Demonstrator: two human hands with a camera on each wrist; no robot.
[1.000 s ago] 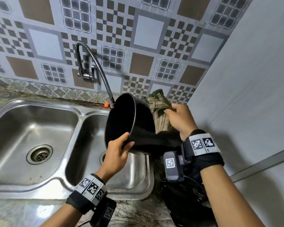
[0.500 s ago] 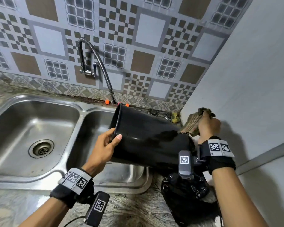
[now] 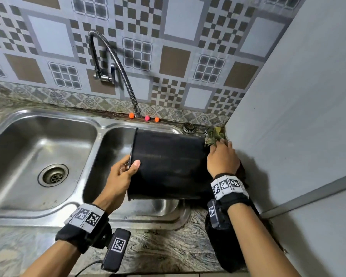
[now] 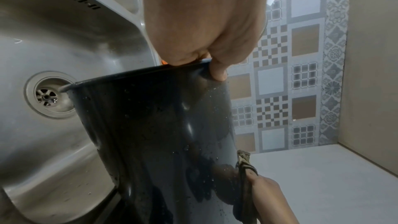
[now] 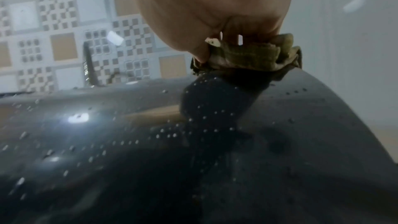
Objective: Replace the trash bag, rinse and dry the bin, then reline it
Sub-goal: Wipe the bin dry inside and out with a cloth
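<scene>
A round black plastic bin is held on its side over the right basin of the double stainless steel sink, open end facing left. Its rim is pinched by the left hand, thumb outside & fingers tucked inside. An olive-green crumpled cloth is gripped w/ curled fingers by the right hand & pressed against the bin's base end. Water droplets are seen all over the bin wall. A black trash bag is sat on the marbled stone tabletop, just under the right forearm.
</scene>
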